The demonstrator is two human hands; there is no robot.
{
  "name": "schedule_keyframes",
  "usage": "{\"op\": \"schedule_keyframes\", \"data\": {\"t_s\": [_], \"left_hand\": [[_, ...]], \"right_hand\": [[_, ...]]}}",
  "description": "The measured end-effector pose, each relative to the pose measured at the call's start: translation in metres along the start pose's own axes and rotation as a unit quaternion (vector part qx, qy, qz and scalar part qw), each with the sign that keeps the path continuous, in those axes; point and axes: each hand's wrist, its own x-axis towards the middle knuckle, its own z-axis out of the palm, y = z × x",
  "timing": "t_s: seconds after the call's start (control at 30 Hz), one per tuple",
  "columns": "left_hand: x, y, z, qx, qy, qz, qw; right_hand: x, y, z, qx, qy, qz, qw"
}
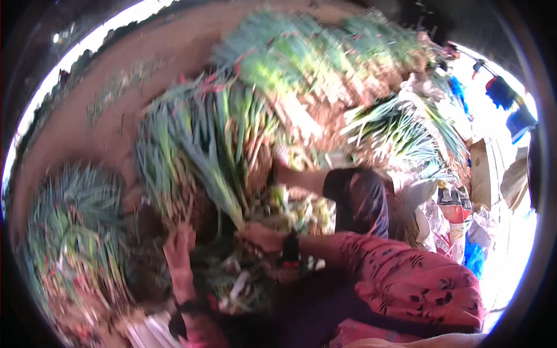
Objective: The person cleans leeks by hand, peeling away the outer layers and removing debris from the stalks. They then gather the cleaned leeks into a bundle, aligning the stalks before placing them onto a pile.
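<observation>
- Left hand [181, 243]: rises from the lower edge of the view, fingers pressed into the root end of a bundle of green onions [200, 153]; the blur hides whether they are curled shut around the stalks or only laid against them.
- Right hand [261, 236]: enters from the right on a pink patterned sleeve [406, 272], a dark wristband [290, 249] at the wrist; the fingers are closed on the base of the same bundle, just beside the left hand.
- Bundle of green onions: stands nearly upright at centre, leaves up, pale roots down between the two hands.
- Stacked onion bundles [325, 58] fill the top (roots facing the viewer); a smaller heap [75, 232] lies at the left, well apart from the hands.
- Another person's arm [301, 177], in a dark sleeve, reaches in from the right, touching the produce just above the right hand.
- Bare brown ground [93, 122] opens at upper left, the only uncrowded side; trimmings [243, 290] crowd the space below the hands.
</observation>
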Motion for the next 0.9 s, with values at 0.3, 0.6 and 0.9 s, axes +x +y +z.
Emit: {"op": "schedule_keyframes", "data": {"t_s": [0.3,0.6,0.9], "left_hand": [[0.009,0.036,0.010,-0.141,0.038,0.045,0.988],[0.003,0.044,-0.014,-0.346,0.071,0.114,0.929],[0.014,0.033,-0.009,-0.256,0.139,0.173,0.941]], "right_hand": [[-0.019,-0.089,0.031,0.252,0.028,0.094,0.963],[0.040,-0.079,0.047,0.129,0.032,-0.048,0.990],[0.098,-0.109,0.054,0.283,0.035,-0.092,0.954]]}}
